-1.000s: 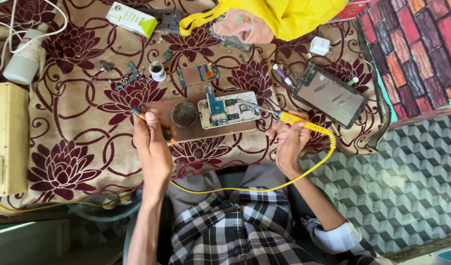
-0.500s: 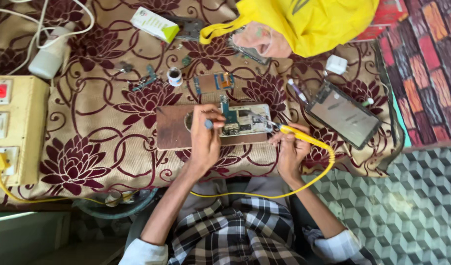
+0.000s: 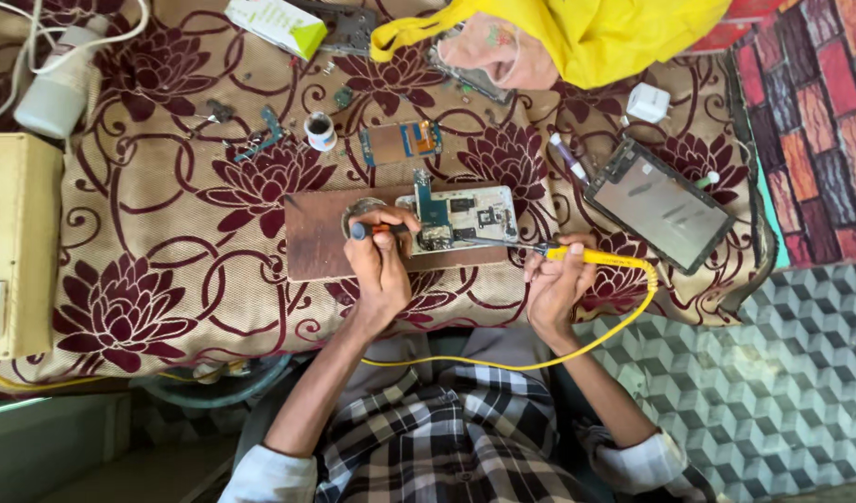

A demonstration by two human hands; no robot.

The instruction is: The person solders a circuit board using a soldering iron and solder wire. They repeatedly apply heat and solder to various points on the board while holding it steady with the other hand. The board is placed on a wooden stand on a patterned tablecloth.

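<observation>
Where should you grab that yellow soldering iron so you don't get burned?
Probably by the yellow handle, coming from the cord end on the right, as the right hand does. The thin metal tip points left onto the opened phone, so fingers should stay behind it on the thick handle.

The worktop (image 3: 167, 307), under a maroon flowered cloth, carries a brown board (image 3: 316, 247) beneath the left hand (image 3: 379, 270), a tablet (image 3: 659, 207) beyond the right hand (image 3: 554, 289), a small jar (image 3: 320, 130) further off
</observation>
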